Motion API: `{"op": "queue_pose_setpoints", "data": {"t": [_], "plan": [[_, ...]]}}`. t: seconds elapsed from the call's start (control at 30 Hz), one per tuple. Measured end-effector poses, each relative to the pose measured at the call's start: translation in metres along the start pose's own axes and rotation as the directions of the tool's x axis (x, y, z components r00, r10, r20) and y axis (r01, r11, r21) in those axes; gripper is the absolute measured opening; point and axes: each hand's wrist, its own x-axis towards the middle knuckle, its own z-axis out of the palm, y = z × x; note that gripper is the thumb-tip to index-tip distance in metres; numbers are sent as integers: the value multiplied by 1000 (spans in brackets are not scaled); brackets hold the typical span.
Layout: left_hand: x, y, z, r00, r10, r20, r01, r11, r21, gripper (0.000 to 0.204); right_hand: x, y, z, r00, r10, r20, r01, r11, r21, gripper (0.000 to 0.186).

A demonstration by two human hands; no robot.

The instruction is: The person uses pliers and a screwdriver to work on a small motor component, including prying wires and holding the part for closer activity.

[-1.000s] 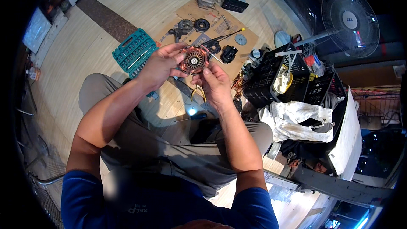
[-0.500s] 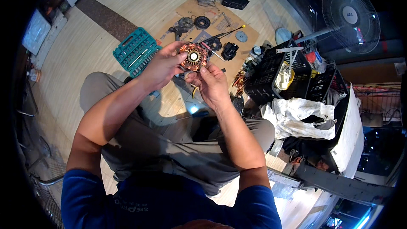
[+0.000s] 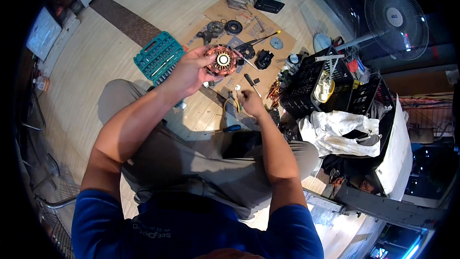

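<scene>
My left hand (image 3: 194,69) grips a round part with copper windings and a toothed metal centre (image 3: 221,60). Lower and to the right, my right hand (image 3: 251,103) has curled fingers beside yellow-handled pliers (image 3: 228,108); I cannot make out what, if anything, is in them. A dark-handled screwdriver (image 3: 250,80) lies just above that hand, and a blue-handled one (image 3: 231,127) below it. A teal socket case (image 3: 155,55) stands open on the floor left of the held part.
A cardboard sheet (image 3: 215,14) carries several black and metal parts and tools, with a car stereo (image 3: 268,0) at its back edge. To the right are black crates (image 3: 299,86), white cloth (image 3: 335,129), a standing fan (image 3: 395,17) and a metal beam (image 3: 373,206). My legs cross below my hands.
My right hand has left the copper-wound part and moved down and right toward the pliers, fingers curled. My left hand keeps the part, shifted slightly up and right.
</scene>
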Motion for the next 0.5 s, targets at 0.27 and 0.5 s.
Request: {"op": "queue_pose_setpoints", "data": {"t": [0.27,0.5], "plan": [[-6,7,-9,996,67,52,-65,997,-40,37,-30,92,62,813,246,527,20,894,-447,48],[-3,7,-7,989,97,111,-93,995,-37,37,-37,111,80,853,302,426,-59,866,-496,44]]}}
